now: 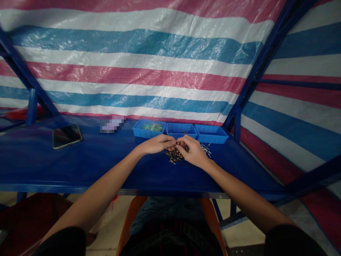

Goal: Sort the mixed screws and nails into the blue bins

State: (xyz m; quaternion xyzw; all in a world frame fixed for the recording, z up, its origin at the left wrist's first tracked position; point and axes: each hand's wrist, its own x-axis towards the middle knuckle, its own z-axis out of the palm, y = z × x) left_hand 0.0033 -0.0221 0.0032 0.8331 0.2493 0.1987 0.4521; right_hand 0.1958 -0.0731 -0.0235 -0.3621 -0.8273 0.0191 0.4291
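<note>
My left hand (160,143) and my right hand (194,151) meet over the blue table, fingertips pinched close together. What they hold between them is too small to name. Directly below the fingers lies a pile of small brass-coloured metal pieces (174,156), partly hidden by my right hand. To the right of that hand, thin silvery metal pins (206,149) are scattered on the table. Just behind the hands stand three blue trays in a row: the left tray (149,133) has pale green pieces (152,127) in it, and the middle tray (195,135) has a few small bits.
The right blue tray (211,138) stands near a blue metal frame post (237,119). A phone (67,136) lies at the left of the blue table (112,167), with a blurred pale item (112,124) farther back. Striped plastic sheeting (138,81) hangs behind the table.
</note>
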